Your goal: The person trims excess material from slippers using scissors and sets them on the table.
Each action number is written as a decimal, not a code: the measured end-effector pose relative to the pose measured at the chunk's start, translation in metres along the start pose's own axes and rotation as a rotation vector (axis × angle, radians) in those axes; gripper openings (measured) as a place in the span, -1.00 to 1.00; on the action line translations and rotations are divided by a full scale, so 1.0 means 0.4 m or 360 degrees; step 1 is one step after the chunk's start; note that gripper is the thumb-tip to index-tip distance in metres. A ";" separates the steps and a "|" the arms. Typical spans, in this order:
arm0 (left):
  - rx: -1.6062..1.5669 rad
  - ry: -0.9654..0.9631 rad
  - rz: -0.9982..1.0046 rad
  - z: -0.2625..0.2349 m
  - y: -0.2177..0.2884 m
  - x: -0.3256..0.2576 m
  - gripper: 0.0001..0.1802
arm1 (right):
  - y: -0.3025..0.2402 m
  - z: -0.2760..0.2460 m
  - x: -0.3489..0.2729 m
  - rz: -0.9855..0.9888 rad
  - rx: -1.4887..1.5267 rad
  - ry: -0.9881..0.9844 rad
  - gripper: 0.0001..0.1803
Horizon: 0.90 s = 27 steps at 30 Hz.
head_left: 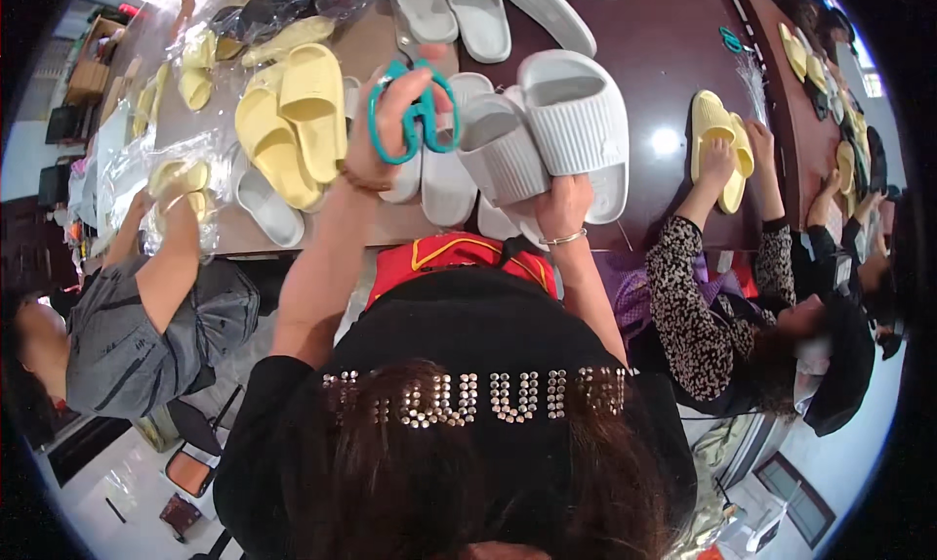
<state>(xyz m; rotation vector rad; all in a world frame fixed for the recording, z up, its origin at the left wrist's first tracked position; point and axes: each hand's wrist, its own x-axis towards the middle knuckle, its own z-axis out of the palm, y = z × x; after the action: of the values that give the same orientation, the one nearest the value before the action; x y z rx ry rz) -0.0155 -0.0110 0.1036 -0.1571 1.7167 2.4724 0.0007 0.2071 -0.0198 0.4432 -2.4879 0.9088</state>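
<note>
My left hand [379,135] is closed on a pair of scissors with teal handles [423,128], its fingers at the loops and the blades pointing away from me. My right hand [564,207] grips a pair of pale grey slide sandals from below. One grey slide [576,130] is held beside and partly over the other grey slide [503,165], both with ribbed straps. Behind the scissors and the held pair, more grey slides [441,191] lie on the table, partly hidden.
Yellow slides [314,111] lie left of my left hand. Several grey slides [476,18] are at the table's far side. Clear plastic bags [210,72] cover the left part. A co-worker at right handles yellow slides [717,121]; another at left holds a bagged yellow pair [181,176].
</note>
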 end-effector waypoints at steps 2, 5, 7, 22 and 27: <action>0.0591 -0.0173 0.0253 0.000 0.010 -0.007 -0.53 | -0.009 -0.011 0.013 -0.0088 0.0045 0.0020 -0.58; 0.1652 -0.0528 0.0324 0.037 0.003 -0.025 -0.54 | 0.000 -0.012 0.012 -0.0116 0.0065 0.0035 -0.58; 0.1782 -0.0370 0.0692 0.050 -0.024 -0.035 -0.62 | -0.011 -0.021 0.014 -0.0056 0.0088 0.0006 -0.60; 0.1658 -0.0092 0.0173 -0.064 -0.259 0.047 -0.46 | 0.066 0.103 0.046 0.0515 0.0237 -0.0322 -0.75; 0.0706 -0.0169 0.0297 -0.036 -0.306 0.055 -0.41 | 0.052 0.058 0.024 0.0520 0.0232 -0.0516 -0.73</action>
<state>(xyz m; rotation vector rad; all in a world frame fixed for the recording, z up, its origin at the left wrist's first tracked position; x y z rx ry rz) -0.0170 0.0187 -0.0181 0.1824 2.2618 2.0924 -0.0236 0.2056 -0.0413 0.2483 -2.8562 1.2365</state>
